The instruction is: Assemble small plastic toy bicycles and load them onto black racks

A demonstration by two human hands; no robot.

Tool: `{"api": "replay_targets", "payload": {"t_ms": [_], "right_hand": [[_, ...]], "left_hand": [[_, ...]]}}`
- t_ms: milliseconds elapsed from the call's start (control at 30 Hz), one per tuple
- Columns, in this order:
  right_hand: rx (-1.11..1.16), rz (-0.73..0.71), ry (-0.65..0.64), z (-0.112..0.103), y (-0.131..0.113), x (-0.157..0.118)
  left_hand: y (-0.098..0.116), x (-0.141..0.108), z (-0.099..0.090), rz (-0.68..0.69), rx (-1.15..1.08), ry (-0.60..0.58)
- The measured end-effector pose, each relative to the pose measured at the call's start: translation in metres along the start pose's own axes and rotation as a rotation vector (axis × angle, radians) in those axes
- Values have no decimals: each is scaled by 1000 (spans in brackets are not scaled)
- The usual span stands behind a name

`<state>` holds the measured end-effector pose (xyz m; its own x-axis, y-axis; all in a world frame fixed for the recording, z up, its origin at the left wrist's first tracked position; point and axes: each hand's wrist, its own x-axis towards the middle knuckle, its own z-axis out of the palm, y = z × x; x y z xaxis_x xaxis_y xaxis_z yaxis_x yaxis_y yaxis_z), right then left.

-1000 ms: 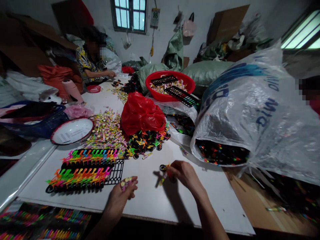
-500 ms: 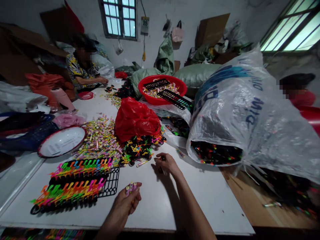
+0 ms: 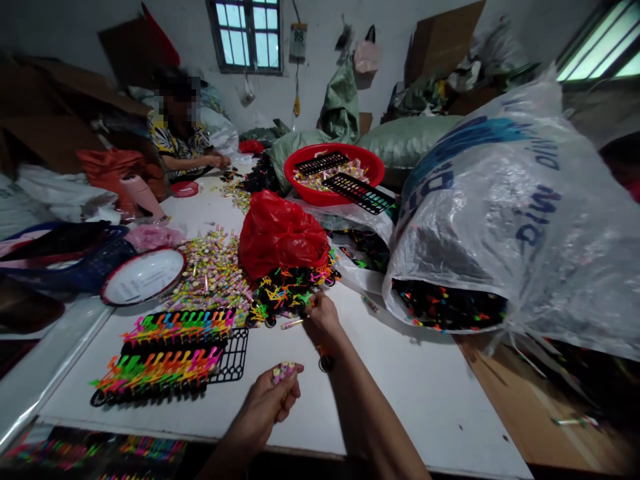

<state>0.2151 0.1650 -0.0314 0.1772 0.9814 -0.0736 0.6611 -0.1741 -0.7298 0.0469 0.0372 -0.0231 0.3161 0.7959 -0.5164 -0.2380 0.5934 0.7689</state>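
My left hand [image 3: 265, 413] is curled, its fingers half closed against the thumb on a small bunch of pastel-striped plastic sticks [image 3: 283, 372]. My right hand [image 3: 323, 321] reaches forward with its fingers bent together, at the edge of a tangled heap of black-wheeled neon plastic pieces [image 3: 290, 293]. I cannot tell whether it has hold of anything. The work in hand looks like picking: sticks on one side, wheeled pieces on the other. A single black plastic wheel [image 3: 325, 363] lies just below my right wrist on the smooth white table [image 3: 425, 400]. To my left, bright spiky pieces stand in rows on a black plastic grid rack [image 3: 235, 357], beside a loose pile of candy-coloured sticks [image 3: 210, 273]. Ahead slumps a crumpled red plastic bag [image 3: 283, 237], and to the right a glossy clear sack [image 3: 500, 220] spills more black and neon parts.
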Motion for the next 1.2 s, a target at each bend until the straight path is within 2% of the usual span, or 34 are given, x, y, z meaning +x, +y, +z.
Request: {"api": "replay_targets", "payload": {"t_ms": [100,167,267,367,433,533,633,733,833,900,1000,1067,1200], "right_hand": [[66,38,39,-6,16,-17],[152,9,73,-14,20,-36],[350,-218,21,-20,9,-66],[384,-485,-107,-21,-11,-85],[376,-547,-148,-21,-21,-91],[421,-562,-228,-22,-28,-95],[548,-474,-217,-24,-28,-100],[698,-181,-148,-21,-22,-109],[705,3,-248,-10,-15,-118],[718,30,-261,-3,-15,-122],[735,27,-108,-4,-23,-123],[686,6,-53,-10,-29,-122],[566,-17,-156,-10,-30,-122]], "left_hand": [[7,13,3,-11,-117,41],[11,26,6,-43,-226,60],[19,42,9,-88,-330,68],[27,44,6,-28,-351,102],[32,37,1,30,-347,147],[38,24,-2,98,-317,198],[41,15,1,169,-256,219],[38,14,6,276,-189,264],[29,15,7,335,-79,311],[24,15,4,330,12,316],[23,7,-8,330,156,297],[26,0,-18,314,238,263],[26,-10,-30,279,337,182]]}}
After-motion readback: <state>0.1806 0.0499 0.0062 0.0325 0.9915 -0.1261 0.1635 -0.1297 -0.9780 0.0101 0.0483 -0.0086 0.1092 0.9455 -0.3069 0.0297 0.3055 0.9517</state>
